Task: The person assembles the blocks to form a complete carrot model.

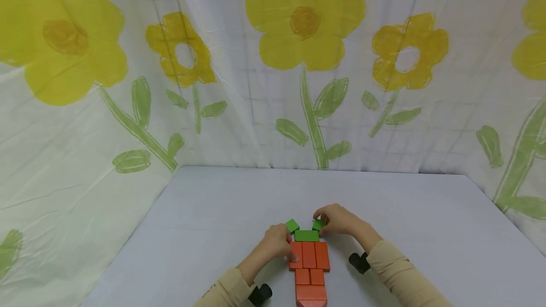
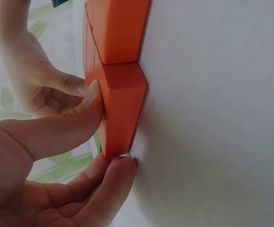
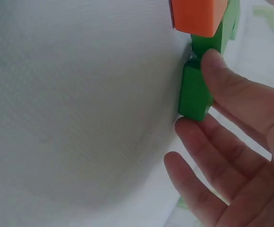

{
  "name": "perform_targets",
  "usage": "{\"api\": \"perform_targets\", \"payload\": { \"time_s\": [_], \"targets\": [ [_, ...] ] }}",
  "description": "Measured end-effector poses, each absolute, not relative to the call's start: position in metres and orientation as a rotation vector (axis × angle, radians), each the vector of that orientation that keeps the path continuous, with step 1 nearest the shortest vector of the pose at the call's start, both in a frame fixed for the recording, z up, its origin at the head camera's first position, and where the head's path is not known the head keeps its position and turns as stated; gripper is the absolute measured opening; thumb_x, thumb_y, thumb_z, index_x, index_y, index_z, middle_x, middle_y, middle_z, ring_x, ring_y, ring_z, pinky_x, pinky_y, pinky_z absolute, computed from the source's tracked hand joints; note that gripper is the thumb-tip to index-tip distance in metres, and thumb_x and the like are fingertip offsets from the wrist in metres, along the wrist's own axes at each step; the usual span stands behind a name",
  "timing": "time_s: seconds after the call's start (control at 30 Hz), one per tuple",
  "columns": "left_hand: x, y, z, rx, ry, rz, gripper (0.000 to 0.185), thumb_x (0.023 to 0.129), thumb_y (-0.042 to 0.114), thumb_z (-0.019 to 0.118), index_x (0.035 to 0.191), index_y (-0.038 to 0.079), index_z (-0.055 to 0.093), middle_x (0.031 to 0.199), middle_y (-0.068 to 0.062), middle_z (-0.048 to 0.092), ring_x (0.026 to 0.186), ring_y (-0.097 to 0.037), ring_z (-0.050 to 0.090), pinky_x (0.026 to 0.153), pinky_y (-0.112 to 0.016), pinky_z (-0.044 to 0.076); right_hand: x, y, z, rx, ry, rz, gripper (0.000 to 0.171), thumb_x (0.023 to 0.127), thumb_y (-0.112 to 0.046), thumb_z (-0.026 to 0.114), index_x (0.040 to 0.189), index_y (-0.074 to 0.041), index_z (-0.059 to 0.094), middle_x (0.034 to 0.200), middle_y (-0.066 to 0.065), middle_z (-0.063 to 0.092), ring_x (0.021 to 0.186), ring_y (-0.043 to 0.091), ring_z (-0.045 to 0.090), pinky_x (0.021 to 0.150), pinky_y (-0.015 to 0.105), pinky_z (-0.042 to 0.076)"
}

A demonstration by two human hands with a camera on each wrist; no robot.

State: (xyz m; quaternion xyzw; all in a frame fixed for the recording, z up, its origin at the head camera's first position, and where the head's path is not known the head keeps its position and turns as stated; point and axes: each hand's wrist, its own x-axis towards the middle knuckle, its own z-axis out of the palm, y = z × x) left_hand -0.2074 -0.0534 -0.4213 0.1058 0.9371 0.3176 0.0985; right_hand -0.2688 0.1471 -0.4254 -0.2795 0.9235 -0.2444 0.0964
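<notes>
Flat on the table lies a carrot shape of orange blocks (image 1: 309, 269), topped by a wide green block (image 1: 306, 236). My left hand (image 1: 278, 243) is at the upper left orange block (image 2: 120, 109); the thumb (image 2: 56, 123) presses its side and a finger curls round its end. A small tilted green block (image 1: 292, 225) lies just beyond that hand. My right hand (image 1: 327, 221) pinches another small green block (image 1: 318, 224) (image 3: 190, 101) between thumb (image 3: 231, 90) and forefinger, right beside the wide green block; its other fingers are straight.
The pale grey table (image 1: 426, 231) stretches wide on both sides of the blocks. A white curtain with yellow flowers (image 1: 304, 22) closes it in at the back and sides. Black wrist cameras (image 1: 359, 263) sit on both forearms.
</notes>
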Motion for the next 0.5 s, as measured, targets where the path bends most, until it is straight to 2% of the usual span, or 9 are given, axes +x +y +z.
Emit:
{"api": "perform_targets", "payload": {
  "time_s": [0.17, 0.5],
  "targets": [
    [-0.2059, -0.0526, -0.4211, 0.317, 2.77, 0.946, 0.03, 0.053, 0.011, 0.084, 0.058, 0.003, 0.056, 0.058, -0.001, 0.048, 0.054, -0.013, 0.036, 0.045, -0.025, 0.031, -0.2661, 0.1491, -0.4268, -0.818, 2.738, -0.741, 0.034, 0.067, -0.012, 0.075, 0.098, -0.007, 0.063, 0.083, 0.004, 0.059, 0.076, 0.018, 0.054, 0.066, 0.035, 0.044],
    [-0.2058, -0.0525, -0.4192, 0.318, 2.774, 0.91, 0.03, 0.052, 0.012, 0.084, 0.064, 0.002, 0.059, 0.063, -0.003, 0.052, 0.056, -0.015, 0.041, 0.047, -0.026, 0.036, -0.262, 0.1492, -0.4296, -0.828, 2.757, -0.737, 0.037, 0.067, -0.012, 0.075, 0.1, -0.003, 0.061, 0.084, 0.006, 0.059, 0.076, 0.018, 0.054, 0.067, 0.037, 0.044]
  ]
}}
